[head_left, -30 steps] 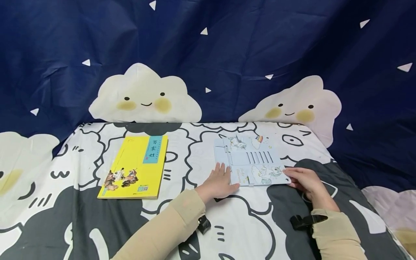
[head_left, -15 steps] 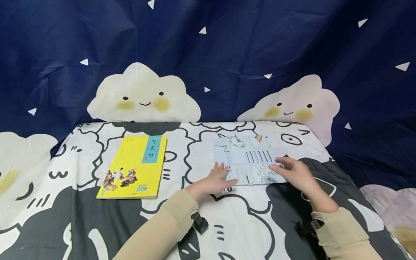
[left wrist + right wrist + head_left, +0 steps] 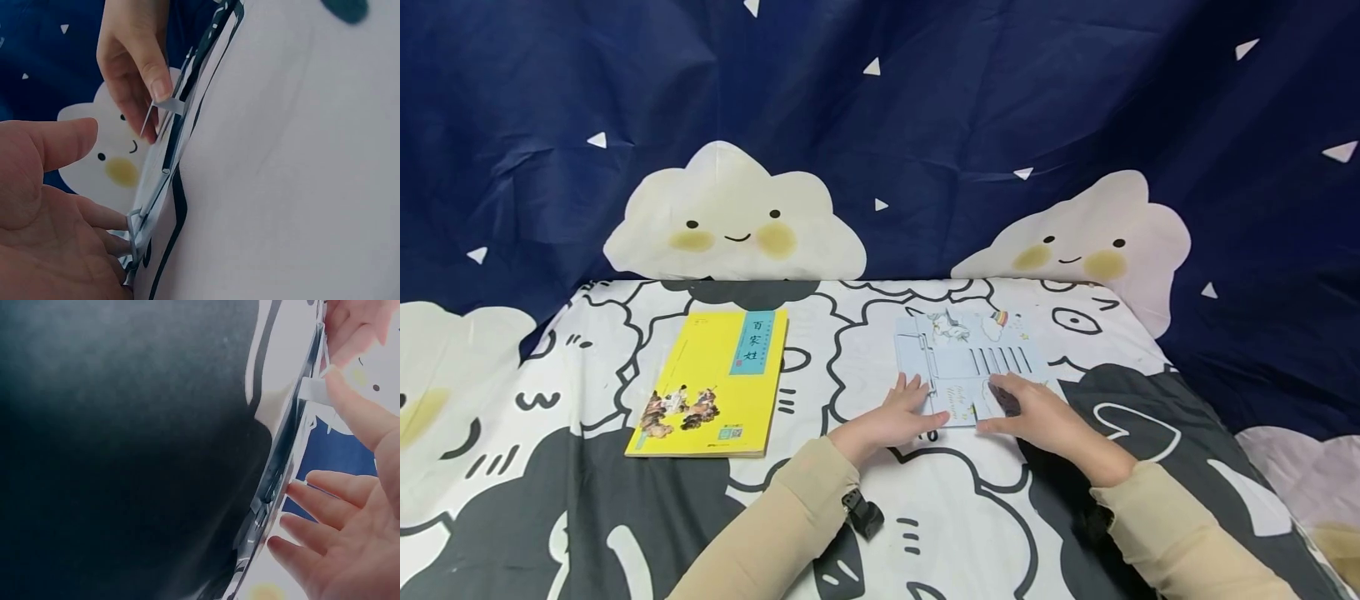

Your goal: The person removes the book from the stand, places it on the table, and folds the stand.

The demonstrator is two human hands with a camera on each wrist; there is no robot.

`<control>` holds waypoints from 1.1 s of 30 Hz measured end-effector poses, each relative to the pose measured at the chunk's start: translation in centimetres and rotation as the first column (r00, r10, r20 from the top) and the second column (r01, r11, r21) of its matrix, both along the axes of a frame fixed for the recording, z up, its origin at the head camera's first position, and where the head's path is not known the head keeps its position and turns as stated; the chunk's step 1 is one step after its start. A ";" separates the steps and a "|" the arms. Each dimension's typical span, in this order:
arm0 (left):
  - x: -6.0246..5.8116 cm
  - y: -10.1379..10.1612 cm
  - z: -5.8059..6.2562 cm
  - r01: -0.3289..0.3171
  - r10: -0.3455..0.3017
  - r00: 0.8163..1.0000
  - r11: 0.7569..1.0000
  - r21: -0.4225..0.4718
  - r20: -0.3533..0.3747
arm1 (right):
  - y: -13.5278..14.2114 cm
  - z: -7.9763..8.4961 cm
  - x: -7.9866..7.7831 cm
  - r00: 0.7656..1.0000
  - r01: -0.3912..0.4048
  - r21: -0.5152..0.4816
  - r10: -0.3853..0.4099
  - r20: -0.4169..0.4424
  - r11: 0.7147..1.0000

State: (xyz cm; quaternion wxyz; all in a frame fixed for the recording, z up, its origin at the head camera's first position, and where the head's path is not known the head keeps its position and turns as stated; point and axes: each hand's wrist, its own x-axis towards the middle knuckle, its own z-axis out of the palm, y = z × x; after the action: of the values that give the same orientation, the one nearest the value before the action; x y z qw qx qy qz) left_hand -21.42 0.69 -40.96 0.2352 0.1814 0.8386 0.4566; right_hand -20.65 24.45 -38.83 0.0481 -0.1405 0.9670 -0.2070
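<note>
A light-blue flat folding book stand (image 3: 951,363) with unicorn drawings, slots and wire page holders lies on the cloth. My left hand (image 3: 891,423) rests on its near left part, thumb spread from the fingers. In the left wrist view the left fingers (image 3: 103,215) reach its edge by a wire loop. My right hand (image 3: 1048,423) is over the stand's near right part. Its thumb touches a small pale tab (image 3: 315,390) at the near edge, while its other fingers (image 3: 322,503) stay spread over the plate. The right palm hides part of the stand.
A yellow book (image 3: 707,383) with a blue title label lies to the left of the stand. Beneath both is a sheep-patterned cloth (image 3: 958,517). A dark-blue curtain (image 3: 925,108) with printed clouds hangs behind.
My right hand has moved left from the stand's right corner to the tab at its near edge. The left hand has shifted slightly left. Book and stand keep their places.
</note>
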 end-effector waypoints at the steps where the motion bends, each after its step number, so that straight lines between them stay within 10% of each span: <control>1: 0.0 0.0 0.0 0.001 -0.001 1.000 1.000 0.002 -0.001 | 0.0 0.0 -0.1 1.000 -0.004 0.002 0.004 -0.008 1.000; 12: 0.0 0.0 0.0 0.023 -0.023 0.999 1.000 0.003 -0.038 | 0.1 0.4 -1.1 0.999 -0.038 0.032 0.039 -0.021 0.999; 20: 0.0 0.0 -0.2 0.010 -0.010 1.000 1.000 -0.011 -0.022 | 0.5 1.2 -3.1 0.994 0.029 -0.187 -0.008 0.108 0.982; 33: 0.1 -0.1 -0.3 -0.001 0.000 1.000 1.000 -0.024 -0.027 | -0.3 2.8 -9.4 0.948 0.205 -0.588 -0.009 0.319 0.783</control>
State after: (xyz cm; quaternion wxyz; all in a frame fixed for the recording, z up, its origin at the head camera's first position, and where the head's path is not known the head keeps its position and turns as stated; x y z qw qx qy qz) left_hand -21.33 0.54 -41.28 0.2260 0.1846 0.8471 0.4442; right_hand -30.08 24.11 -36.07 0.1335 -0.0597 0.8348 -0.5308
